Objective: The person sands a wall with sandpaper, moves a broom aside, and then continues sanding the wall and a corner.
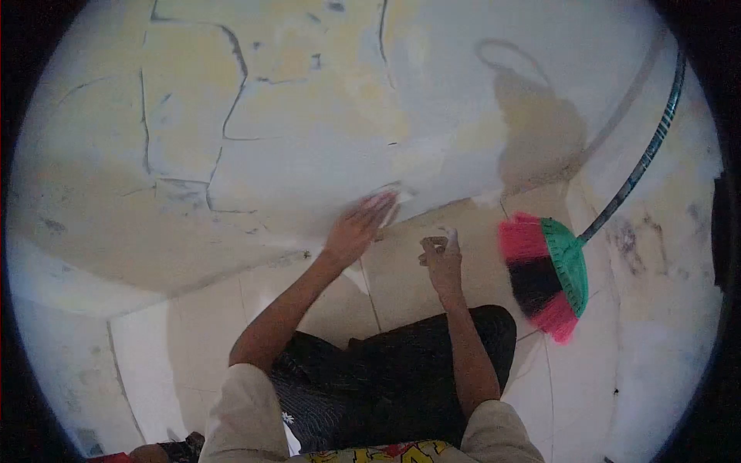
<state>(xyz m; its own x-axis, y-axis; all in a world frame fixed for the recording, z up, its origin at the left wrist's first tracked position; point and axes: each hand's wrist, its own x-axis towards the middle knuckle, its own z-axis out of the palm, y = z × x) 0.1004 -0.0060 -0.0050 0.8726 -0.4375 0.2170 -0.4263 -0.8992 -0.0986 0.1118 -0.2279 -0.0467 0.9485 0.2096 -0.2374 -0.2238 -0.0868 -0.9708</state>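
Note:
My left hand (360,230) lies against the lower part of the white and yellowish wall (316,166), close above the floor. Its fingers press on a small pale sheet (404,194), which shows past the fingertips; most of it is hidden under them. My right hand (442,265) hovers above the floor tiles, to the right of my left hand. Its fingers are curled, with a whitish patch at the top; I cannot tell whether it holds anything. Dark crack-like lines and patchy coating run across the wall above my hands.
A broom (570,262) with a green head and pink and black bristles leans at the right, its dark handle rising along the wall. Pale tiles (309,297) cover the floor. My legs (386,378) in dark clothing are folded below my hands.

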